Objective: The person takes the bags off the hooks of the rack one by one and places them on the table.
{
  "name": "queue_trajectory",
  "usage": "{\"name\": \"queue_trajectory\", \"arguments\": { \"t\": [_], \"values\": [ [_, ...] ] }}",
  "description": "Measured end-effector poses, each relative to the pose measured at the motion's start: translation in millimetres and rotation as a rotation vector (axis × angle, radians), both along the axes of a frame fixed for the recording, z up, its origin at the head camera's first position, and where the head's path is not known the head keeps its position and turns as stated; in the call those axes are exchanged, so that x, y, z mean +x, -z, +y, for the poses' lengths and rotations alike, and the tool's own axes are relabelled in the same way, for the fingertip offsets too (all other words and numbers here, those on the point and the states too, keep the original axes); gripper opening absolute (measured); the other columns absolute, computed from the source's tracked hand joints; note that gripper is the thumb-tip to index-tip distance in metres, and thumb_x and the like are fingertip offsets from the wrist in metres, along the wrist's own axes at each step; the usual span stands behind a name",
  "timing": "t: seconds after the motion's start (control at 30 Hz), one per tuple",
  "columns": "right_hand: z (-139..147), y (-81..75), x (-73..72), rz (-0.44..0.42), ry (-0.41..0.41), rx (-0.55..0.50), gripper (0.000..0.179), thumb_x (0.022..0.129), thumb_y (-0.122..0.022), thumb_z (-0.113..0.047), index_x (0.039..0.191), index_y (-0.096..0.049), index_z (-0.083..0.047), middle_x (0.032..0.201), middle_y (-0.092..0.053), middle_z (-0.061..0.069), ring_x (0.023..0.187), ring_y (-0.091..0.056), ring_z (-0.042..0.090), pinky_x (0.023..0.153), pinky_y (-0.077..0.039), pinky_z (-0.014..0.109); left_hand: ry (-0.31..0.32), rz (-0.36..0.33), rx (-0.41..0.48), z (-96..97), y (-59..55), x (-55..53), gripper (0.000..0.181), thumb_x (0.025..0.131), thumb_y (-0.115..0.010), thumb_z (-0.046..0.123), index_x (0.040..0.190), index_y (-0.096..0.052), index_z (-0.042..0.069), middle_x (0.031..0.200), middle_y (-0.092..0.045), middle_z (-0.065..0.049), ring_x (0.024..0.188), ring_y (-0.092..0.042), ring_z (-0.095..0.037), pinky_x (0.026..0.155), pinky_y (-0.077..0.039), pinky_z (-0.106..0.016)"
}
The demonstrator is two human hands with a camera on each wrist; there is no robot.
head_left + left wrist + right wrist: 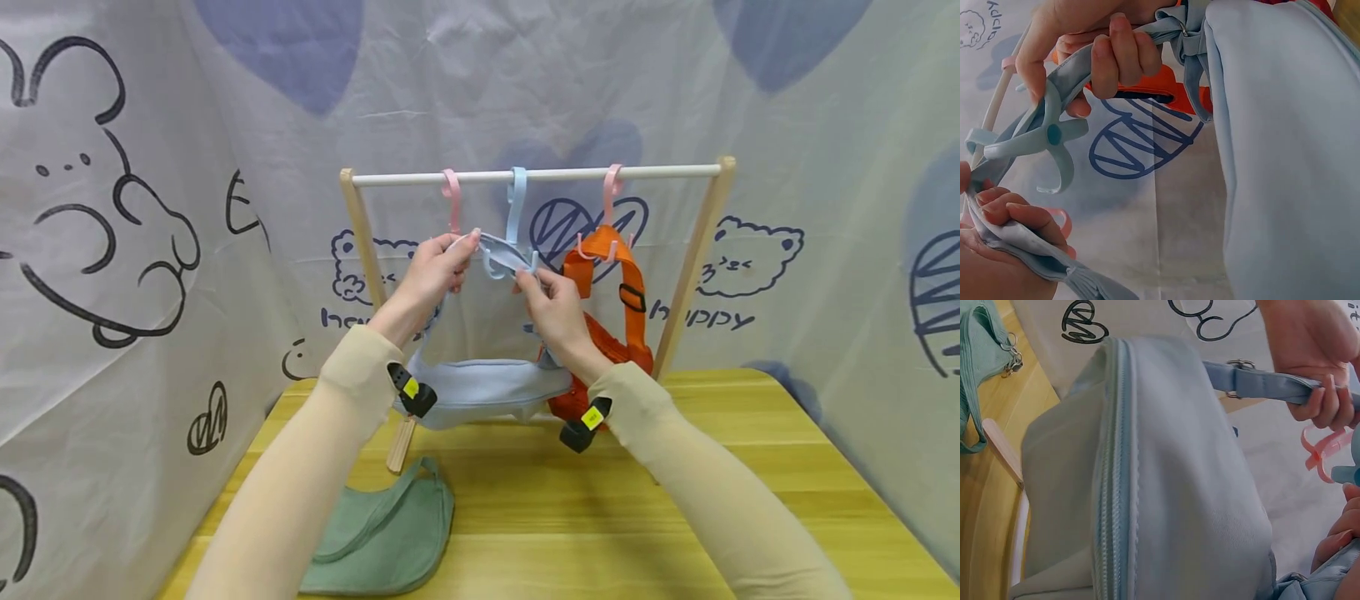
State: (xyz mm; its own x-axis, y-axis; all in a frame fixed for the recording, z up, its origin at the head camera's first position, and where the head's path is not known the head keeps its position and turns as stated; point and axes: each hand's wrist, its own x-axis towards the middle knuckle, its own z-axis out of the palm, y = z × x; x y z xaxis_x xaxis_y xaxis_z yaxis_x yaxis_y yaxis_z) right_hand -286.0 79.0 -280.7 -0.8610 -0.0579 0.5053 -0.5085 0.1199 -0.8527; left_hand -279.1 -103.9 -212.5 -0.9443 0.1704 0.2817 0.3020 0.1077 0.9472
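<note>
Both hands hold the strap point(504, 252) of a light blue bag point(487, 387) at the light blue hook point(517, 204). My left hand point(441, 265) pinches the strap left of the prongs, and my right hand point(558, 312) grips it just right of them. In the left wrist view the strap runs past the prongs of the hook point(1054, 134); whether it bears on them, I cannot tell. Below the hands hangs the bag, its zipper point(1115, 469) seen in the right wrist view. An orange bag point(637, 325) hangs by its strap from the right pink hook point(611, 196).
A white rail point(420, 178) on wooden posts point(693, 267) carries the hooks. Another pink hook point(452, 198) hangs left of the blue one. On the wooden table point(570, 533) a green bag point(405, 533) lies at the front left. A printed cloth point(420, 75) stands behind.
</note>
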Motion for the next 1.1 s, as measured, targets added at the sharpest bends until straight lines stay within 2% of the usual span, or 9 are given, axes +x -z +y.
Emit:
{"name": "queue_trajectory", "arguments": {
  "t": [0.2, 0.37, 0.43, 0.63, 0.73, 0.8, 0.93, 1.03, 1.1],
  "values": [
    [-2, -0.6, 2.5, 0.032, -0.014, 0.002, 0.033, 0.104, -0.053, -0.025, 0.093, -0.065, 0.003, 0.053, -0.037, -0.009, 0.048, -0.032, 0.008, 0.048, -0.024, 0.024, -0.065, 0.096, -0.013, 6.9, -4.7, 0.7, 0.026, 0.105, -0.054, 0.035, 0.09, -0.057, 0.014, 0.066, -0.041, 0.009, 0.058, -0.036, -0.006, 0.058, -0.031, -0.021],
    [-2, -1.0, 4.7, 0.045, -0.025, 0.002, 0.029, 0.104, -0.052, -0.023, 0.094, -0.065, 0.001, 0.054, -0.036, -0.009, 0.047, -0.031, 0.009, 0.047, -0.024, 0.024, -0.084, 0.165, -0.034, 9.4, -3.8, 4.0, 0.032, 0.104, -0.056, 0.035, 0.1, -0.06, 0.004, 0.068, -0.041, 0.008, 0.061, -0.037, -0.008, 0.059, -0.031, -0.022],
    [-1, -1.2, 5.6, 0.04, -0.027, 0.002, 0.028, 0.104, -0.051, -0.022, 0.094, -0.065, 0.001, 0.054, -0.036, -0.008, 0.047, -0.031, 0.009, 0.047, -0.025, 0.024, -0.079, 0.177, -0.044, 9.3, -1.1, 4.9, 0.034, 0.104, -0.056, 0.034, 0.104, -0.06, 0.001, 0.069, -0.041, 0.008, 0.061, -0.038, -0.008, 0.058, -0.031, -0.022],
    [2, -1.8, 5.4, 0.025, -0.013, 0.016, 0.028, 0.103, -0.053, -0.021, 0.095, -0.064, 0.004, 0.054, -0.036, -0.008, 0.048, -0.032, 0.01, 0.047, -0.026, 0.024, -0.048, 0.169, -0.033, 8.2, 11.2, 4.0, 0.026, 0.105, -0.054, 0.03, 0.099, -0.06, 0.005, 0.077, -0.051, 0.009, 0.055, -0.038, -0.005, 0.054, -0.031, -0.02],
    [4, -3.5, 5.2, 0.006, -0.012, 0.029, 0.026, 0.102, -0.054, -0.021, 0.091, -0.063, 0.001, 0.054, -0.036, -0.008, 0.048, -0.032, 0.009, 0.047, -0.026, 0.024, -0.048, 0.171, -0.038, 7.4, 17.5, 3.4, 0.026, 0.106, -0.053, 0.028, 0.101, -0.061, 0.003, 0.081, -0.055, 0.009, 0.053, -0.037, -0.005, 0.052, -0.031, -0.02],
    [5, -5.1, 5.3, -0.017, -0.024, 0.023, 0.025, 0.101, -0.055, -0.021, 0.087, -0.062, -0.002, 0.053, -0.035, -0.009, 0.047, -0.032, 0.008, 0.046, -0.026, 0.023, -0.061, 0.187, -0.058, 7.2, 21.1, 3.0, 0.029, 0.105, -0.054, 0.027, 0.103, -0.062, 0.0, 0.078, -0.054, 0.008, 0.053, -0.037, -0.006, 0.052, -0.031, -0.02],
    [8, -8.5, 5.6, -0.073, -0.052, 0.013, 0.024, 0.101, -0.057, -0.022, 0.085, -0.059, -0.005, 0.051, -0.034, -0.01, 0.046, -0.031, 0.007, 0.046, -0.025, 0.022, -0.096, 0.229, -0.132, 7.0, 26.7, 3.5, 0.029, 0.103, -0.059, 0.026, 0.104, -0.064, -0.002, 0.074, -0.05, 0.007, 0.065, -0.042, -0.008, 0.062, -0.037, -0.022],
    [11, -10.8, 5.5, -0.108, -0.075, 0.019, 0.022, 0.1, -0.058, -0.022, 0.087, -0.058, -0.005, 0.05, -0.032, -0.01, 0.044, -0.031, 0.007, 0.046, -0.026, 0.022, -0.105, 0.246, -0.164, 7.3, 29.8, 4.1, 0.024, 0.101, -0.063, 0.023, 0.103, -0.066, -0.001, 0.078, -0.051, 0.006, 0.076, -0.045, -0.011, 0.072, -0.039, -0.025],
    [13, -12.4, 5.2, -0.129, -0.093, 0.027, 0.019, 0.099, -0.06, -0.022, 0.089, -0.058, -0.005, 0.05, -0.032, -0.009, 0.043, -0.032, 0.007, 0.045, -0.028, 0.022, -0.109, 0.25, -0.174, 7.5, 31.4, 4.0, 0.021, 0.099, -0.065, 0.021, 0.102, -0.066, 0.0, 0.078, -0.05, 0.005, 0.077, -0.044, -0.013, 0.073, -0.04, -0.026]
  ]
}}
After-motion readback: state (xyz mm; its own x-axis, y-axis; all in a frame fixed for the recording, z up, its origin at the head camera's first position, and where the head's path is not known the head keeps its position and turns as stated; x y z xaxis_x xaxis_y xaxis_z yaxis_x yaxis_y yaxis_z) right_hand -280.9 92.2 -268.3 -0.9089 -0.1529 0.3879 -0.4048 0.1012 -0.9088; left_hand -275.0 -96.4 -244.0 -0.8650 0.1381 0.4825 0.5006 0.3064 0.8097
